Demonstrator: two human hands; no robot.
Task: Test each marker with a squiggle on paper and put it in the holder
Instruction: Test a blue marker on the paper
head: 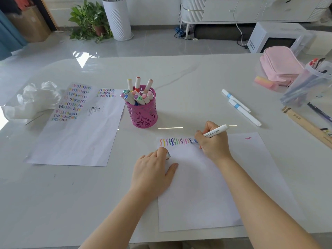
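Within the right hand (213, 144), a marker (216, 131), likely light and stiff, pinched near its tip; left hand (152, 171) holds cap (168, 155).

pink filigree holder (143, 112), multicoloured squiggles (175, 141)

Glossy white marble-look table (179, 72); matt white paper (197, 186); smooth plastic marker (214, 131); shiny pink perforated metal holder (142, 114); soft pink cloth pouch (280, 65)
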